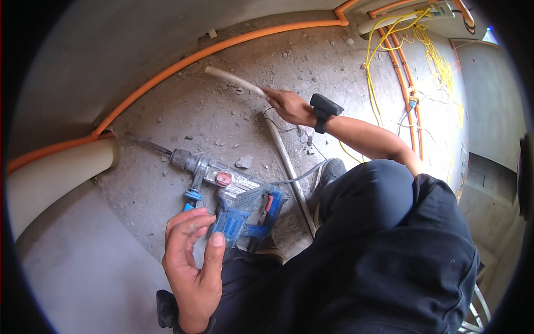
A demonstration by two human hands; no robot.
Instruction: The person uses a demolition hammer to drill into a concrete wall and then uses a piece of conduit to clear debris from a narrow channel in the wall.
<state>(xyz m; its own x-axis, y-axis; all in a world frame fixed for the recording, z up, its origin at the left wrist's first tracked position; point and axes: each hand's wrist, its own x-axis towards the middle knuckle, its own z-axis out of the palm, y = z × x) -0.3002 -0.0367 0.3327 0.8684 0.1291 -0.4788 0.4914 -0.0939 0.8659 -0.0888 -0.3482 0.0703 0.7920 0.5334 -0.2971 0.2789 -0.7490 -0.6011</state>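
My right hand (pixel 289 106) is closed around one end of a pale, slim rod (pixel 236 80), which reaches out to the left above the dusty floor. What the rod belongs to, if anything, I cannot make out. My left hand (pixel 192 261) hovers in front, thumb and fingers apart and curved, with nothing between them. Just beyond it a blue and grey rotary hammer (pixel 242 195) lies on the floor, its chisel bit (pixel 153 146) pointing left toward the wall. The left fingertips overlap the tool's body in the picture; whether they touch it I cannot tell.
An orange pipe (pixel 183 64) follows the wall's base above a thick cream pipe (pixel 67 172). A long pale bar (pixel 288 167) lies by my foot. Rubble (pixel 243 162) litters the concrete. Yellow cable (pixel 368 72) and more orange pipes (pixel 410 100) run at the right.
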